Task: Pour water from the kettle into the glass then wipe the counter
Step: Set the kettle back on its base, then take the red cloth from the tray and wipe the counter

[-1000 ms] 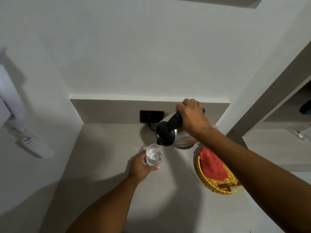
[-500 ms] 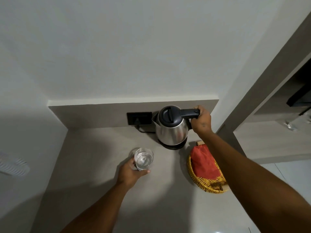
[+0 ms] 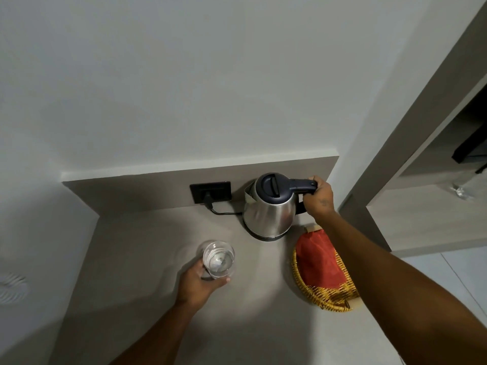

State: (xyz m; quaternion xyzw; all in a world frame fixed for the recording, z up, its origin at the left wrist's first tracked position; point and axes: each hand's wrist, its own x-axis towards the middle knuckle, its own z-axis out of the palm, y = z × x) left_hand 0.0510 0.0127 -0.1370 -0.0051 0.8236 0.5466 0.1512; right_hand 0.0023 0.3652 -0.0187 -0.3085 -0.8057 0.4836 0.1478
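The stainless-steel electric kettle (image 3: 268,213) stands upright on its dark base (image 3: 266,236) at the back of the grey counter (image 3: 147,259), against the low backsplash. Its black lid is closed and its spout faces left, toward the black wall socket (image 3: 210,192). A black cord (image 3: 224,212) runs from a plug in that socket along the counter to the kettle's base. The right hand (image 3: 319,200) is curled tight around the outer end of the kettle's dark handle (image 3: 301,186), fingers wrapped over it, to the right of the kettle body.

In front of the kettle and to its left, the clear drinking glass (image 3: 218,258) holds water. The left hand (image 3: 197,281) cups it from the near side, fingers and thumb wrapped partway around its lower wall. Whether the glass rests on the counter or is lifted slightly cannot be told from this view.

In front of the kettle and to its right, close to its base, a yellow wicker basket (image 3: 326,299) sits on the counter with a folded red cloth (image 3: 319,262) lying in it, partly hidden by the right forearm.
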